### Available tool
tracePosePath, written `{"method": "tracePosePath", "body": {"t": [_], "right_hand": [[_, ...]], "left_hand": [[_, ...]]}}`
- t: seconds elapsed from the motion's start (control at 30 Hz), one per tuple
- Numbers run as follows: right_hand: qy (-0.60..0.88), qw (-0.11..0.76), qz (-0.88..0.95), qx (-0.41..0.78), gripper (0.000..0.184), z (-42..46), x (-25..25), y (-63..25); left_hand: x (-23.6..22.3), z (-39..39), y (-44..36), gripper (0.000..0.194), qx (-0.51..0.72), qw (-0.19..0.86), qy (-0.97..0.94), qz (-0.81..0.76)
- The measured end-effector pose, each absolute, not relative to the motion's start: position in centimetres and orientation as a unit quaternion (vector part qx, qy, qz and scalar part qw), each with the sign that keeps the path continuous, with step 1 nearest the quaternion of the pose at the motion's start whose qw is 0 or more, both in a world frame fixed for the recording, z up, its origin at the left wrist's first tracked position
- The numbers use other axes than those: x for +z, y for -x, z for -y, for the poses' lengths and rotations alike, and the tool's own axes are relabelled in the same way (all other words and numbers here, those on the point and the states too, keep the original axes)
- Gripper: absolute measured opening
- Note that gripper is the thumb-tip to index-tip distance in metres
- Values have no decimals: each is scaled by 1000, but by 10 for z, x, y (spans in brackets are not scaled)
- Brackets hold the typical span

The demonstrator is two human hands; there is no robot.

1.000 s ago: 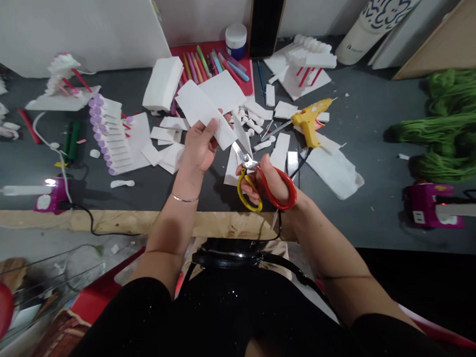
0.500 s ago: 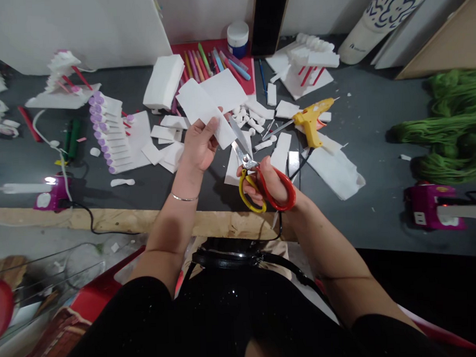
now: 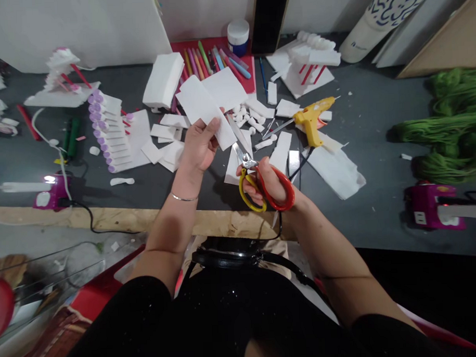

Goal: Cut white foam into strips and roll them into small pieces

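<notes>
White foam is lying all over the dark worktable [image 3: 370, 158]. At upper left, a foam model on red sticks [image 3: 61, 83] is standing on its base, and below it a row of purple-tipped foam strips [image 3: 109, 133] is lying near scattered foam offcuts [image 3: 170, 156]. Near the centre, the left hand [image 3: 198, 146] is grasping a white foam sheet [image 3: 204, 114] between thumb and fingers, holding it up above the table. The right hand [image 3: 271, 185] is clenching the red and yellow handles of a pair of scissors [image 3: 247, 162], and the blades are narrowing compared with a moment ago, their tips sitting just beside the sheet's lower edge. No fresh cut is showing in the sheet, as far as the view can tell. Further right, a yellow hot glue gun [image 3: 309, 121] is resting among trimmings, and green yarn [image 3: 443, 124] is heaped along the right edge of the frame.
</notes>
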State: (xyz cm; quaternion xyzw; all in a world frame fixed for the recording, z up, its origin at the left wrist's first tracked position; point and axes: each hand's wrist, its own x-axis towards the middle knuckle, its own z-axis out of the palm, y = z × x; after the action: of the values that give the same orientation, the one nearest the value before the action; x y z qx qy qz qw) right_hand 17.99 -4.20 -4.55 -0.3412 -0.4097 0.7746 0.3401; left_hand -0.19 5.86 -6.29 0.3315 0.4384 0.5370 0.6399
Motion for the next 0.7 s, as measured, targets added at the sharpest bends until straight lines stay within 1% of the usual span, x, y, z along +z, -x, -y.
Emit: {"method": "tracePosePath", "body": {"t": [0.27, 0.33, 0.53, 0.7], "right_hand": [[337, 344, 410, 775, 82, 42, -45, -179], [339, 342, 411, 774, 80, 42, -45, -179], [352, 343, 411, 768, 78, 44, -46, -181], [349, 322, 392, 788, 76, 43, -44, -183]], "left_hand": [[-64, -59, 5, 40, 539, 641, -333, -433], [-63, -58, 4, 42, 542, 643, -328, -431], [-61, -56, 2, 56, 529, 655, -329, -427], [-60, -54, 4, 54, 515, 659, -345, -427]]}}
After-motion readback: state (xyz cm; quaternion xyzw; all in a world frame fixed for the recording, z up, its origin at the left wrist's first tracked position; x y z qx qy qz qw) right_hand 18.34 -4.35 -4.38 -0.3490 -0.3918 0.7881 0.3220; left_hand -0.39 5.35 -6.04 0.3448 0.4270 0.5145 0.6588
